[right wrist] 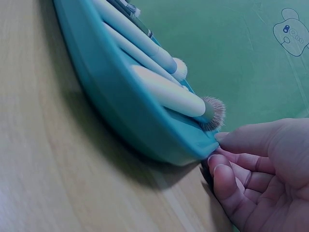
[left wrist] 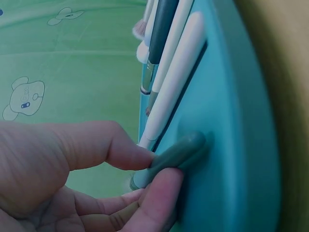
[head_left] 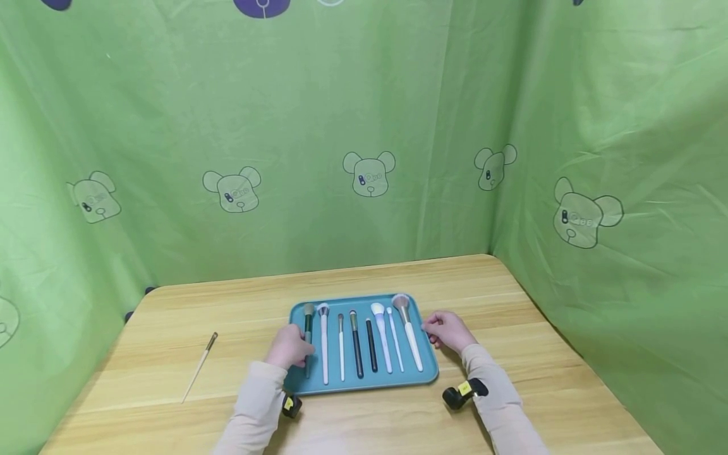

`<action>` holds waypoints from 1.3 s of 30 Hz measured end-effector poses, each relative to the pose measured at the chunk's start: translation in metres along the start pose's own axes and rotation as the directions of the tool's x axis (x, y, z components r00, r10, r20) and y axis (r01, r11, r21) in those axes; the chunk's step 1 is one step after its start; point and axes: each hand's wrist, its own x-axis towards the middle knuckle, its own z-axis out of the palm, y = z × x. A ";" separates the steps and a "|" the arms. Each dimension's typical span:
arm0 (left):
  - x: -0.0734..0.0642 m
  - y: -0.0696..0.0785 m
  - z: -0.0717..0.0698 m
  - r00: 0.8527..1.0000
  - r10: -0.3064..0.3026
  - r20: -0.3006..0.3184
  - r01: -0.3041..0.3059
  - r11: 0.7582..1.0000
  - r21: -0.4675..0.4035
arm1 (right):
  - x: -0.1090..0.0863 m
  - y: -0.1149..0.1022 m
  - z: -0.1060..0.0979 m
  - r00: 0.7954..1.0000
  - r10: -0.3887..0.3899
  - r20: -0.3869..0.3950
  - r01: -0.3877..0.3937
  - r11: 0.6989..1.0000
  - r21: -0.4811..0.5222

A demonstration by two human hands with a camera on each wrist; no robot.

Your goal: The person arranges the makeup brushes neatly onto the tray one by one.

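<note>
A teal tray (head_left: 364,383) lies on the table with several makeup brushes side by side in it. At its left end my left hand (head_left: 288,346) pinches the handle of a green makeup brush (left wrist: 177,152) between thumb and fingers; the handle's end is at the tray floor. Beside that brush lies a white-handled makeup brush (left wrist: 176,79). My right hand (head_left: 449,330) grips the tray's right rim, the thumb over the edge and the curled fingers at the outer side. Closest to it inside the tray is a large white-handled makeup brush (right wrist: 169,92) with a fluffy head.
A thin makeup brush (head_left: 200,366) with a pale handle lies apart on the wooden table (head_left: 250,297), left of the tray. Green curtains (head_left: 307,221) printed with bear heads hang behind the table and along both sides.
</note>
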 end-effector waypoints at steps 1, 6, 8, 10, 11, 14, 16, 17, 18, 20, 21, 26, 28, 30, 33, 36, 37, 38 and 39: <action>-0.001 0.001 0.000 1.000 0.001 -0.004 -0.001 1.000 0.009 | 0.000 0.000 0.000 1.000 0.007 -0.002 -0.007 1.000 0.005; -0.005 0.004 0.000 1.000 0.004 -0.011 -0.004 1.000 0.030 | 0.000 -0.001 0.001 1.000 0.015 0.000 -0.015 1.000 0.001; -0.006 0.005 0.000 1.000 0.004 -0.007 -0.004 1.000 0.026 | 0.000 -0.001 0.001 1.000 0.011 0.000 -0.011 1.000 -0.002; -0.006 0.006 0.001 1.000 0.001 -0.004 -0.001 1.000 0.024 | 0.000 -0.001 0.001 1.000 0.010 -0.001 -0.010 1.000 -0.004; -0.006 0.006 0.001 1.000 0.001 -0.002 -0.001 1.000 0.023 | 0.000 -0.001 0.001 1.000 0.009 -0.001 -0.009 1.000 -0.006; -0.006 0.007 0.002 1.000 -0.002 0.000 0.002 1.000 0.023 | 0.000 -0.001 0.001 1.000 0.012 -0.004 -0.012 1.000 -0.006; -0.006 0.007 0.002 1.000 0.000 0.001 -0.001 1.000 0.025 | 0.001 0.000 0.000 1.000 0.020 -0.007 -0.020 1.000 -0.004; -0.006 0.007 0.002 1.000 0.006 0.000 -0.006 1.000 0.028 | 0.001 0.000 0.000 1.000 0.021 -0.007 -0.021 1.000 -0.003; -0.006 0.008 0.002 1.000 0.007 0.001 -0.007 1.000 0.027 | 0.001 0.000 0.000 1.000 0.021 -0.007 -0.021 1.000 -0.005; -0.005 0.008 0.003 1.000 0.006 0.005 -0.006 1.000 0.023 | 0.001 0.001 0.000 1.000 0.021 -0.007 -0.021 1.000 -0.006; -0.005 0.007 0.003 1.000 0.006 0.005 -0.006 1.000 0.022 | 0.001 0.001 0.000 1.000 0.022 -0.008 -0.022 1.000 -0.005; -0.005 0.006 0.003 1.000 0.008 0.014 -0.009 1.000 0.016 | 0.002 0.002 -0.001 1.000 0.018 -0.007 -0.018 1.000 -0.004; -0.005 0.005 0.004 1.000 0.010 0.016 -0.010 1.000 0.016 | 0.002 0.002 -0.001 1.000 0.018 -0.008 -0.018 1.000 -0.002; -0.005 0.005 0.004 1.000 0.011 0.017 -0.012 1.000 0.013 | 0.002 0.002 -0.001 1.000 0.015 -0.006 -0.016 1.000 -0.005; -0.006 0.005 0.004 1.000 0.008 0.020 -0.008 1.000 0.015 | 0.001 0.001 -0.001 1.000 0.016 -0.007 -0.016 1.000 -0.007; -0.006 0.006 0.003 1.000 0.009 0.021 -0.010 1.000 0.024 | 0.001 0.001 -0.001 1.000 0.016 -0.009 -0.016 1.000 -0.009; -0.007 0.006 0.003 1.000 0.007 0.021 -0.007 1.000 0.028 | 0.001 0.001 0.000 1.000 0.018 -0.010 -0.018 1.000 -0.007; -0.007 0.006 0.003 1.000 0.007 0.020 -0.007 0.999 0.031 | 0.001 0.000 0.000 1.000 0.018 -0.011 -0.018 1.000 -0.008; -0.007 0.007 0.002 1.000 0.009 0.019 -0.009 0.999 0.032 | 0.000 0.000 0.000 1.000 0.019 -0.011 -0.019 1.000 -0.008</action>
